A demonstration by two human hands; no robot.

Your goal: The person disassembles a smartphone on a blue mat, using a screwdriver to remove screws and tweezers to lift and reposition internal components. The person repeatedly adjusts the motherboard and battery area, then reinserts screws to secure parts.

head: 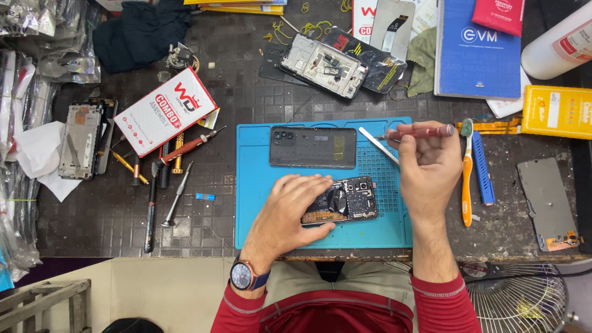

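An opened phone (345,200) with its circuit board bare lies on a blue work mat (259,185). My left hand (290,206) rests flat on its left part and holds it down. A dark back cover (312,148) lies on the mat just above it. My right hand (428,163) hovers over the mat's right edge, shut on a red-handled screwdriver (422,131) held level, tip pointing left. Silver tweezers (377,145) lie slanted beside the back cover.
Several screwdrivers (179,151) and a white and red box (164,111) lie left of the mat. A stripped phone frame (324,65) sits behind it. An orange toothbrush (467,176), a blue book (478,49), a yellow box (558,111) and a grey panel (546,200) lie right. A fan (518,302) stands below.
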